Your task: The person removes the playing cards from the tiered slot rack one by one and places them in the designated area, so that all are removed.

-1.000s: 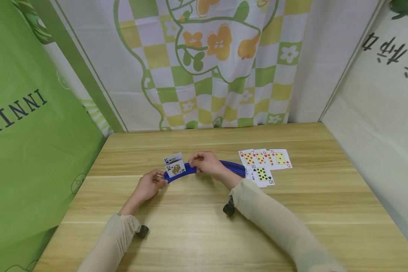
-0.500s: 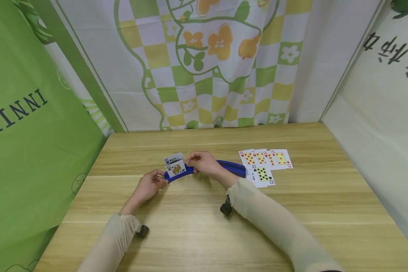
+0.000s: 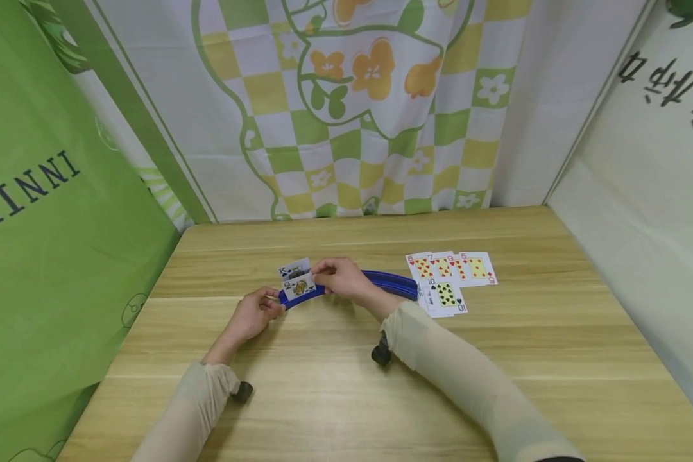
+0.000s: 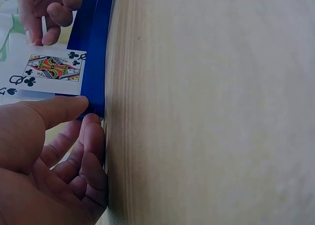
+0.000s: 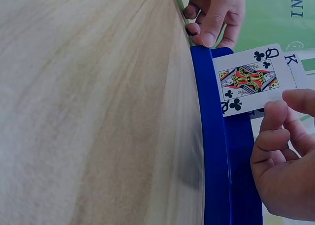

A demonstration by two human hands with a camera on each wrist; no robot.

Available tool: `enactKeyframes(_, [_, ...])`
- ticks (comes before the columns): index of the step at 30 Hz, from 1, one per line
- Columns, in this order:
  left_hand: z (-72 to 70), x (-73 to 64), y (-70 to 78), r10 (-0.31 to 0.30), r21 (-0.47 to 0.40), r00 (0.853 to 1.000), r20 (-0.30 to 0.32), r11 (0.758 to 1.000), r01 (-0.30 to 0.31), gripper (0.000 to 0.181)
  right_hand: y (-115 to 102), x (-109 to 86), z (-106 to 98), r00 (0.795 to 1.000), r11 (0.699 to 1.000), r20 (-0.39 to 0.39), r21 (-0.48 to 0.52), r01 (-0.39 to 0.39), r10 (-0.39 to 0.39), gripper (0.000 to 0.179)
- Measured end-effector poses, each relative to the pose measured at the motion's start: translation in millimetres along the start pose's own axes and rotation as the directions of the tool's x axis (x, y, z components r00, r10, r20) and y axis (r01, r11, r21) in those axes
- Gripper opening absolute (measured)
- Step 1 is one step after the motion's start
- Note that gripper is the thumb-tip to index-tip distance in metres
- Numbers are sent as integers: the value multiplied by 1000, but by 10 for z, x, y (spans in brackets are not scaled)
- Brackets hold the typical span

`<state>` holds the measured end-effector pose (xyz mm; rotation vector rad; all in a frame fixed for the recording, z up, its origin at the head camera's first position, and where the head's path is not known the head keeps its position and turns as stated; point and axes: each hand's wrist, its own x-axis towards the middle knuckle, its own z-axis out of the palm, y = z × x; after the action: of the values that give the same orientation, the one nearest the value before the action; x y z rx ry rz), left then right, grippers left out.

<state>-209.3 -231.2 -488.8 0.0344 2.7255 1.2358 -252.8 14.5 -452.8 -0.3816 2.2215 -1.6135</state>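
Observation:
A curved blue card holder (image 3: 389,283) lies on the table with two playing cards upright near its left end. In front is the queen of clubs (image 5: 251,80); the king of spades (image 3: 294,268) stands behind it, mostly covered in the wrist views. My left hand (image 3: 256,314) grips the holder's left end, thumb on the near side (image 4: 74,107) and fingers curled around the end. My right hand (image 3: 343,280) is at the queen's right edge, thumb and forefinger pinching its upper corner (image 5: 283,99). It hides the holder's middle in the head view.
Right of the holder, several cards lie face up: an eight (image 3: 421,266), a seven, a nine, a five of diamonds (image 3: 477,268) and a ten of spades (image 3: 447,295), some overlapping. The wooden table (image 3: 335,398) is bounded by hanging cloths (image 3: 381,173) behind and beside it.
My right hand has slid left along the holder, from a little right of the cards to the queen's edge. My left hand has stayed at the holder's end.

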Motion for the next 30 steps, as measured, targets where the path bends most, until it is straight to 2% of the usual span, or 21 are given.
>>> enactKeyframes(16, [-2, 5, 4, 8, 6, 1000, 2, 1000, -8, 31, -3, -12, -30, 1000, 999, -4, -33, 6, -6, 13])
enactKeyframes(22, [0, -1, 5, 11, 14, 1000, -5, 1000, -11, 31, -51, -32, -73, 999, 998, -33, -67, 14, -16, 12])
enactKeyframes(30, [5, -3, -6, 41, -8, 999, -19, 999, -41, 30, -83, -61, -117, 996, 997, -63, -35, 63, -65, 13])
